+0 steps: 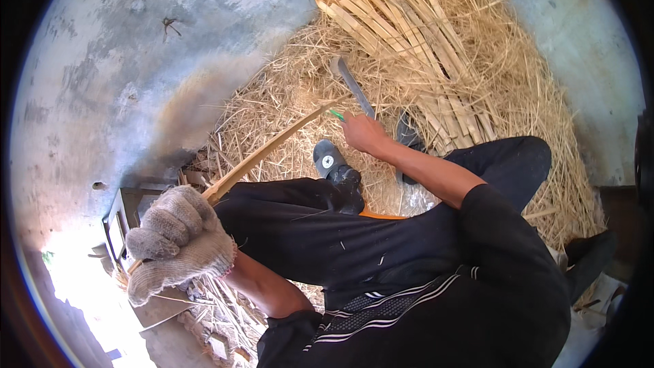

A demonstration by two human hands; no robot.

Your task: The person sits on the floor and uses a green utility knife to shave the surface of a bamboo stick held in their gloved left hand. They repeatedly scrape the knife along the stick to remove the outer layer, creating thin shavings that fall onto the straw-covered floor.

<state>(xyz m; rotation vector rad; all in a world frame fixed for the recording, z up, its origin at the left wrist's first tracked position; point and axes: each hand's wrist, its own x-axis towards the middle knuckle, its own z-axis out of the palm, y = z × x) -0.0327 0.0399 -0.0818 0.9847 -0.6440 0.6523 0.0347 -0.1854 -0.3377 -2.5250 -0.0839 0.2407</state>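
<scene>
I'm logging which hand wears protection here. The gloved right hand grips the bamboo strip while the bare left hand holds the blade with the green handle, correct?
Not quite: the sides are swapped. In the head view the gloved left hand grips the bamboo strip, while the bare right hand holds the blade with the green handle.

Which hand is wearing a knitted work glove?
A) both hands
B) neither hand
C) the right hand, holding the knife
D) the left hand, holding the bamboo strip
D: the left hand wears a grey knitted glove and grips the bamboo strip, while the right hand is bare on the knife with the green handle.
</scene>
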